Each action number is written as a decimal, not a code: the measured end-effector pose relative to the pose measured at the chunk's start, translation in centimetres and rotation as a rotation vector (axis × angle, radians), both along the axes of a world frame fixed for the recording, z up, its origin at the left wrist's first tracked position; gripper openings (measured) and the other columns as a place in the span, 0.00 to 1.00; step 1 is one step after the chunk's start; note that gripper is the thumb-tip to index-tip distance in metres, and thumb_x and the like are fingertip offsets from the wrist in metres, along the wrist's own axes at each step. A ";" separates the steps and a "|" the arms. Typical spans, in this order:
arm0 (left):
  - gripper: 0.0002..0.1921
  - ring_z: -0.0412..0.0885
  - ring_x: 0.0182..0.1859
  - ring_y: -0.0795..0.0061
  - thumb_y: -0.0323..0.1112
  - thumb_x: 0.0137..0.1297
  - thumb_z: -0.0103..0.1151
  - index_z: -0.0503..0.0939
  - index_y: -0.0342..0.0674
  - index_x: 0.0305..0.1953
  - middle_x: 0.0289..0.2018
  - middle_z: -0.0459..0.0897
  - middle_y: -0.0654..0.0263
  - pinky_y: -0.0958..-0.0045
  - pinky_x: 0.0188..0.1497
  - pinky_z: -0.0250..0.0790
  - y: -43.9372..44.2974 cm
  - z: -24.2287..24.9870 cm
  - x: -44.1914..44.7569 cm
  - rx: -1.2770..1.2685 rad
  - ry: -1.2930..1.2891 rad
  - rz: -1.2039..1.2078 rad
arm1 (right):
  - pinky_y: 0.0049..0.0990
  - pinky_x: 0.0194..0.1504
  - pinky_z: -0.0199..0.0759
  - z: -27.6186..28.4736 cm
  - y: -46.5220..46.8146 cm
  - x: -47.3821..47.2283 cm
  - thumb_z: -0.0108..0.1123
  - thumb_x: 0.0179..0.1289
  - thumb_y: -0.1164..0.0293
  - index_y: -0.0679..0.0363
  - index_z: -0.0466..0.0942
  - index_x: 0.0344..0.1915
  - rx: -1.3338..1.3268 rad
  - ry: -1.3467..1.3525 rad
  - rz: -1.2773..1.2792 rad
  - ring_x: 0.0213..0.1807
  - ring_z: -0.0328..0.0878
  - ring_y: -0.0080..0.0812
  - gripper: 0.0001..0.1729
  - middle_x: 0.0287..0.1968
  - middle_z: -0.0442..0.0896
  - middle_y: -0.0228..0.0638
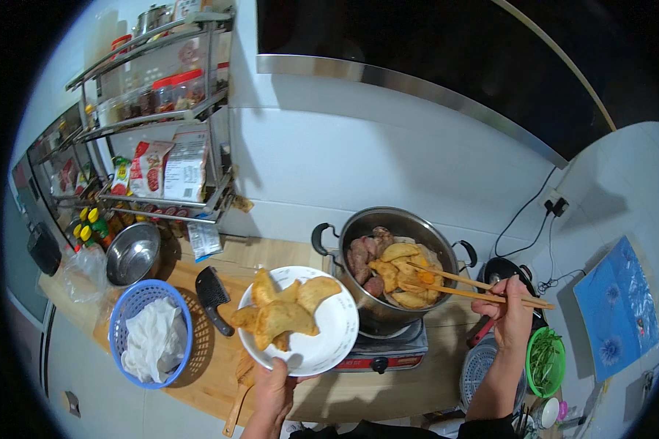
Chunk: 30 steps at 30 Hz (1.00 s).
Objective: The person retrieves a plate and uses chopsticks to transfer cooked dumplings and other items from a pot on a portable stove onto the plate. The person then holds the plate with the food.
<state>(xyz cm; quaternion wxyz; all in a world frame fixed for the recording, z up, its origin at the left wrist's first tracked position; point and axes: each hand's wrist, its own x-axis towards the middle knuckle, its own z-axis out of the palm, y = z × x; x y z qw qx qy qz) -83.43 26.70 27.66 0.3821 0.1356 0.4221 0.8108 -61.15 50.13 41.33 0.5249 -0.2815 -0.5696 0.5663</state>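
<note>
My left hand (275, 390) grips the near rim of a white plate (335, 332). Several golden-brown, crescent-shaped fried dumplings (284, 322) are piled on its left half. Long wooden chopsticks (467, 288) are held in my right hand (508, 315). Their tips reach over a two-handled steel pot (365, 293) and touch the food inside. Within the pot, more golden dumplings (403, 277) lie beside reddish-purple tubers (362, 255) that look like sweet potatoes. Whether the chopsticks pinch a piece is unclear. The pot stands on a portable gas stove (381, 354).
A cleaver (214, 293) lies on the wooden board (197, 392), left of the plate. Further left stand a blue plastic basket (122, 351) with white cloth and a steel bowl (133, 254). On the right are a green basket (546, 362) of green vegetables and a grey colander (476, 376).
</note>
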 end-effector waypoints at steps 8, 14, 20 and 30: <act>0.33 0.76 0.46 0.59 0.51 0.59 0.52 0.53 0.38 0.59 0.51 0.68 0.57 0.56 0.37 0.76 -0.6 -1.0 0.0 0.030 0.007 0.030 | 0.17 0.23 0.72 -4.2 3.0 3.3 0.49 0.64 0.60 0.66 0.71 0.27 -0.010 -0.246 -0.143 0.22 0.78 0.27 0.18 0.24 0.77 0.38; 0.35 0.75 0.46 0.57 0.56 0.58 0.49 0.52 0.42 0.60 0.54 0.66 0.60 0.55 0.33 0.75 -0.6 -2.2 0.3 -0.017 0.122 0.060 | 0.17 0.24 0.70 -4.2 5.1 2.9 0.49 0.64 0.61 0.65 0.71 0.27 -0.015 -0.279 -0.183 0.22 0.76 0.23 0.18 0.24 0.77 0.36; 0.34 0.74 0.45 0.56 0.56 0.59 0.49 0.53 0.43 0.59 0.52 0.67 0.60 0.51 0.34 0.73 -0.9 -3.8 0.9 -0.053 0.112 0.079 | 0.19 0.26 0.71 -5.3 6.7 1.8 0.50 0.64 0.64 0.64 0.72 0.28 0.041 -0.408 -0.131 0.24 0.76 0.22 0.15 0.24 0.76 0.32; 0.34 0.74 0.45 0.56 0.55 0.59 0.50 0.52 0.44 0.59 0.51 0.67 0.60 0.52 0.33 0.74 -1.2 -3.4 2.3 -0.060 0.067 0.107 | 0.21 0.28 0.68 -6.6 7.5 1.9 0.55 0.59 0.70 0.65 0.74 0.25 0.631 -0.645 0.047 0.26 0.72 0.24 0.10 0.23 0.73 0.32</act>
